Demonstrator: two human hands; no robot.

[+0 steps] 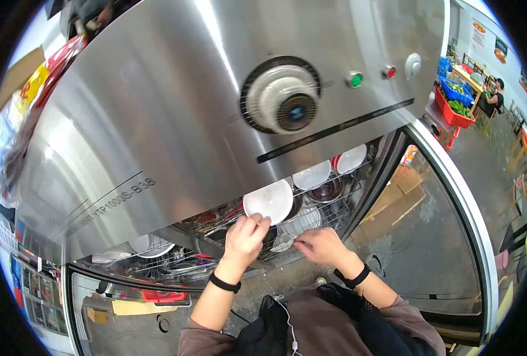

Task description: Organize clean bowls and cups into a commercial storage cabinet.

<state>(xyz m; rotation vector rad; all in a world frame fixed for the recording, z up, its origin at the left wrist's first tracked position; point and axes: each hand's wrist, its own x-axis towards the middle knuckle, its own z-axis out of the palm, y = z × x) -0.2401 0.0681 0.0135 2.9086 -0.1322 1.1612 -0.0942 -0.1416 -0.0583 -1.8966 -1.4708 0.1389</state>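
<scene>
White bowl (268,202) sits tilted at the open steel cabinet's (174,118) wire rack (353,185), its near rim pinched by the left hand (247,238), seemingly for steadiness, while the right hand (324,245) curls nearby, its grip unclear.

On the rack (330,200) inside the cabinet (157,118) sit 3 bowls (267,202) (right of centre).

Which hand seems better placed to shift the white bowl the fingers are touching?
Probably the left hand: its fingers are already at the near rim of the white bowl, whereas the right hand is off to the side, apart from it.
</scene>
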